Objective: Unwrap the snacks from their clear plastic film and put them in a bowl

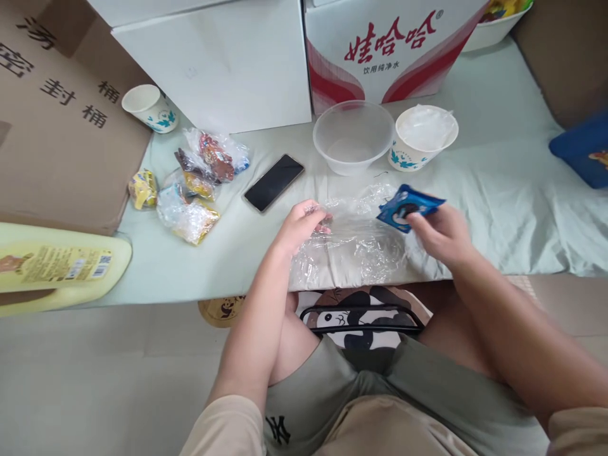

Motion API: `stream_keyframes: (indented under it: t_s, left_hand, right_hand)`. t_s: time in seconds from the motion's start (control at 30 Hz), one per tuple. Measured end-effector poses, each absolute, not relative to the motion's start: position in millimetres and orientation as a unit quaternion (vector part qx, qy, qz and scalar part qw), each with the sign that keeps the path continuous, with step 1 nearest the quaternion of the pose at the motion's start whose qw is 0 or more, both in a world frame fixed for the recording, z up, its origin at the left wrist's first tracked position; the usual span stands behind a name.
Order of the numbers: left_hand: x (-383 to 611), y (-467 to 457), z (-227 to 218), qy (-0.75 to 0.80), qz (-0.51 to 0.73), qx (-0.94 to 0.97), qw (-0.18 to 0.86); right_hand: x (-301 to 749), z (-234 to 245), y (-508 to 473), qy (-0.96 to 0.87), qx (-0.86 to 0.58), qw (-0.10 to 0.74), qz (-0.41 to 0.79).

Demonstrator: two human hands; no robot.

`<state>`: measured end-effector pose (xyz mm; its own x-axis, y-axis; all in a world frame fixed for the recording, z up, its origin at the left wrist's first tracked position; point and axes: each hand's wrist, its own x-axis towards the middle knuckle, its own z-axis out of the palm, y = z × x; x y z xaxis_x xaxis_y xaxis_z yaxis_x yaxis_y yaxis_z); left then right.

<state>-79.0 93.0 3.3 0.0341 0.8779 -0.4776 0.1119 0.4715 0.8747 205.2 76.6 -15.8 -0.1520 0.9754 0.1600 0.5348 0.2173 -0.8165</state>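
Observation:
My right hand pinches a small blue packet by its near edge, slightly above the table. Clear plastic film is spread, crinkled, in front of me. At its left edge my left hand has its fingers curled onto the film. Beyond the film stand a translucent plastic bowl and a paper cup with clear plastic stuffed in its mouth. A dark-screened phone lies left of the bowl.
Several snacks wrapped in clear film lie to the left, beside a yellow packet. Another paper cup tilts against a brown carton. White boxes line the back. A yellow jug and a blue container flank the table.

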Motion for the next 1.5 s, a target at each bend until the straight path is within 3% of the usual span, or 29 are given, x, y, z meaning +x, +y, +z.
stream_keyframes:
  t_s: [0.13,0.33,0.47,0.63,0.77,1.0,1.2,1.5]
  left_hand:
    - [-81.2,97.4,5.3,0.609,0.344,0.400,0.593]
    - [-74.8,103.4,4.8,0.580,0.355,0.416,0.604]
    - [-74.3,103.6,7.4,0.581,0.342,0.426,0.604]
    - [-81.9,98.9,7.5,0.577,0.330,0.449,0.597]
    - [-85.2,98.0,5.4,0.556,0.349,0.453,0.603]
    - [-83.6,98.4,12.9,0.554,0.350,0.439,0.614]
    - [-81.8,96.7,15.2,0.570,0.325,0.460,0.599]
    - [-79.1,97.2,16.3,0.579,0.312,0.464,0.594]
  right_hand:
    - [212.4,33.7,96.9,-0.647,-0.559,0.436,0.279]
    - [139.4,102.1,188.6,-0.655,-0.623,0.291,0.314]
    - [97.1,75.8,260.3,-0.706,-0.628,0.187,0.268]
    - [91.1,4.3,323.1,-0.808,-0.493,0.216,0.241]
    - [88.3,-18.5,334.6,-0.822,-0.500,0.154,0.225]
    - [89.3,2.5,316.8,-0.823,-0.523,0.080,0.204]
    - [95.1,48.7,294.6,-0.841,-0.511,-0.111,0.140]
    - [80.6,66.1,274.0,-0.848,-0.468,-0.211,0.130]
